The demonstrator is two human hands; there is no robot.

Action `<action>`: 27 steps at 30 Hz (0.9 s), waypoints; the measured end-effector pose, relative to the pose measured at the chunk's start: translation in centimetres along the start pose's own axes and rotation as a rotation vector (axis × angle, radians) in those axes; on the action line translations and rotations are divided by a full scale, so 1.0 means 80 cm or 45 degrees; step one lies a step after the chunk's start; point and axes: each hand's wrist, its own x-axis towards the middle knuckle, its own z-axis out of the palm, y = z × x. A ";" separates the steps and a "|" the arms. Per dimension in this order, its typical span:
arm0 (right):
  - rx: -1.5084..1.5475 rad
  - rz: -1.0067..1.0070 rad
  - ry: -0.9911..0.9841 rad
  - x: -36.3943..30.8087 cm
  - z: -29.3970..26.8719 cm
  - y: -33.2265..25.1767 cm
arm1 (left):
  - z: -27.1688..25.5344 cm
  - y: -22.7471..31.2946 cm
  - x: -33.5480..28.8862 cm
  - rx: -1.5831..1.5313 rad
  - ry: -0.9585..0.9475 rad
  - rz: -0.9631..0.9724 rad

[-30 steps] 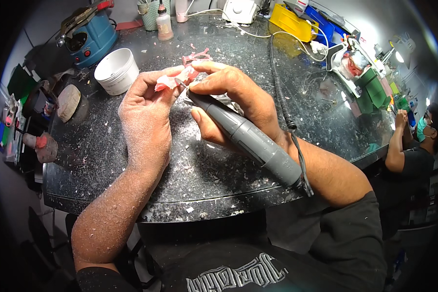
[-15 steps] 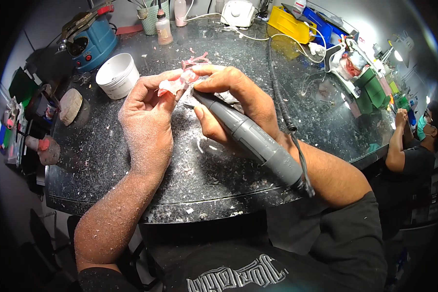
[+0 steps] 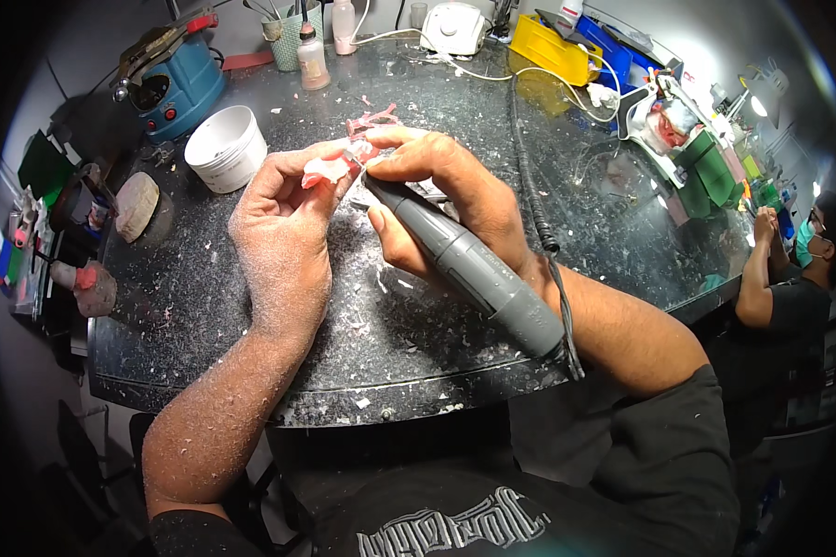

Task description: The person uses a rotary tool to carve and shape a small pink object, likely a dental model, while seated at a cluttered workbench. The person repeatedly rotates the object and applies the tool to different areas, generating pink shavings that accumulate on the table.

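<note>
Here the left hand pinches a pink denture piece above the dusty counter, while the right hand has its fingers wrapped around a grey handpiece, tip touching the piece.

My left hand and forearm are bare and dusted with pale powder. My right hand is bare too. Behind them I wear a black short-sleeved T-shirt with a white chest print.
</note>
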 end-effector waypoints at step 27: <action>-0.001 -0.048 -0.013 0.001 0.000 -0.006 | 0.003 0.003 0.000 -0.078 0.021 -0.027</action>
